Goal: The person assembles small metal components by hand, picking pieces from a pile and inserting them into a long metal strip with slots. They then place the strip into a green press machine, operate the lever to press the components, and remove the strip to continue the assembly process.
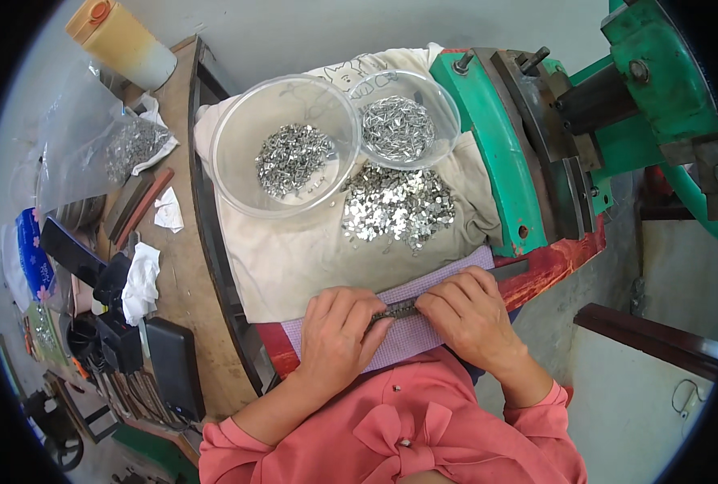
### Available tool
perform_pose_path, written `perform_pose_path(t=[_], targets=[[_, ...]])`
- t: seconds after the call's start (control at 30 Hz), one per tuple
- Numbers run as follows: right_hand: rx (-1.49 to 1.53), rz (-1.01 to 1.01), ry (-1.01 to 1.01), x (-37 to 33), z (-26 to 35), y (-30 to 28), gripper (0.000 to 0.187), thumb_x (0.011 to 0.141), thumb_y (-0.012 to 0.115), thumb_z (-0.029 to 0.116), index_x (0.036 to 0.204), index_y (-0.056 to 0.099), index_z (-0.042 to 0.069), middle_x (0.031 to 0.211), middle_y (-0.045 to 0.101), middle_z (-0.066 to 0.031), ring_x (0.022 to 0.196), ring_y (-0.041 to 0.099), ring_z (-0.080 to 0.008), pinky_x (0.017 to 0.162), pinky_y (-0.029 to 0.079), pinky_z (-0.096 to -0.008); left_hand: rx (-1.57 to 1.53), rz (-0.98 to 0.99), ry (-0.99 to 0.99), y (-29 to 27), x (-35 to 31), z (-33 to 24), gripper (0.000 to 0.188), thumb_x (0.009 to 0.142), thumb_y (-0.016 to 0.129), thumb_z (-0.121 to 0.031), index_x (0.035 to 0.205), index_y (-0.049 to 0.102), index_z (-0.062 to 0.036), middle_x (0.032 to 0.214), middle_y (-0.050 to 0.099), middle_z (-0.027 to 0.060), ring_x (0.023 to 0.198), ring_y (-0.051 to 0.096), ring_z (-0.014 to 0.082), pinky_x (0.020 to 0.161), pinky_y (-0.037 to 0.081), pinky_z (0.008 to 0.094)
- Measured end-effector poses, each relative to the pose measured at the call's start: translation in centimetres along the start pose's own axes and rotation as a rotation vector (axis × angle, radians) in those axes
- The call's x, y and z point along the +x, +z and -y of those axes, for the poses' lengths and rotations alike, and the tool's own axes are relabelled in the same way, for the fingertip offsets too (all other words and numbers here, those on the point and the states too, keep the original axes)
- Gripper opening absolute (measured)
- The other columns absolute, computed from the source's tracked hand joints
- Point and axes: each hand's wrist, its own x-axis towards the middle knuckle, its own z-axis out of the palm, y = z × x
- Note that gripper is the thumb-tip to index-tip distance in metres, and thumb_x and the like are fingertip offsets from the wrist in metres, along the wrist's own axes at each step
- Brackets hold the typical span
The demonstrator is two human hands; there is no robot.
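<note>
My left hand [341, 332] and my right hand [469, 316] grip a dark, ridged metal strip [401, 310] between them. Both sets of fingers are closed round it, and the strip lies low over a purple checked cloth [399, 348]. Its ends are mostly hidden by my hands. Just beyond them, a heap of small shiny metal pieces [399, 211] rests on a beige cloth [282, 270]. Behind the heap, a large clear plastic tub [228, 173] holds small metal bits, and a smaller clear tub [451, 121] holds thin metal pins.
A green machine [488, 153] with dark steel parts stands to the right. At left, a wooden bench [188, 274] carries a black case [173, 367], white tissues [141, 282], a plastic bag [81, 137] and a yellow container [129, 48]. A dark flat bar [511, 269] lies beyond my right hand.
</note>
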Motion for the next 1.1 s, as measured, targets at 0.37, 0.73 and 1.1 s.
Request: perform_pose_path(t=[0.37,0.73,1.1], targets=[[0.153,-0.218,0.064,-2.1,-0.2,0.9,0.027,0.074,0.078,0.004,0.101,0.074,0.009,0.093,0.069,-0.0029,0.083,0.066,-0.0205,0.091,0.054,-0.0429,0.001,0.007,0.026,-0.9,-0.8,0.5,0.031,0.067,0.085,-0.004,0.093,0.068,-0.0061,0.097,0.066,0.0081,0.087,0.061,0.0290,0.073,0.048,0.0398],[0.214,-0.317,0.117,-3.4,-0.2,2.1,0.028,0.073,0.080,0.003,0.101,0.075,0.008,0.094,0.067,-0.0044,0.084,0.066,-0.0242,0.088,0.055,-0.0450,0.048,0.007,0.102,-0.9,-0.9,0.7,0.033,0.068,0.084,-0.004,0.098,0.070,-0.0070,0.097,0.066,0.0066,0.088,0.063,0.0276,0.074,0.048,0.0396],[0.114,-0.248,0.029,-2.1,-0.7,1.8,0.026,0.075,0.076,0.008,0.100,0.076,0.011,0.092,0.067,-0.0040,0.081,0.064,-0.0238,0.085,0.056,-0.0430,0.025,0.018,0.083,-0.3,-0.3,0.5,0.029,0.069,0.084,-0.006,0.094,0.069,-0.0091,0.094,0.066,0.0044,0.085,0.060,0.0260,0.074,0.045,0.0385]])
